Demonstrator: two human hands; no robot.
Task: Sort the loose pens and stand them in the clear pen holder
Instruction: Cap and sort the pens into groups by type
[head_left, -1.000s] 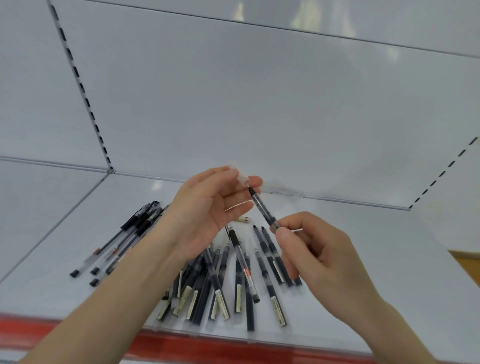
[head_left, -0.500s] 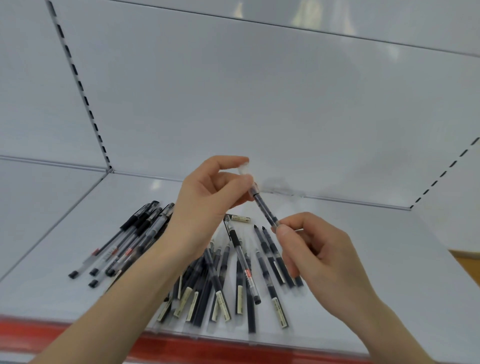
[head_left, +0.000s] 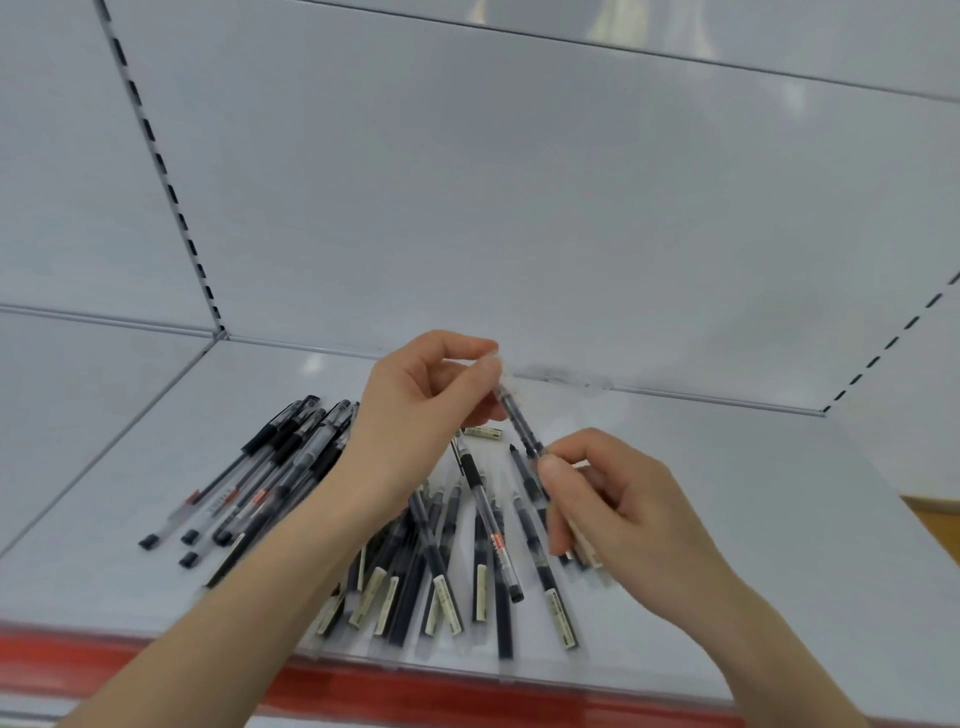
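White shelf (head_left: 753, 509) carries a heap of loose pens (head_left: 441, 566) spread near its front. Above them the left hand (head_left: 415, 415) pinches the top end of one pen (head_left: 521, 423); the right hand (head_left: 623, 499) pinches its lower end, fingers curled.

Left hand (head_left: 415, 410) raised, fingers (head_left: 467, 345) pinching the pen (head_left: 519, 422) at top; right hand (head_left: 618, 504) lower, pinching its barrel.
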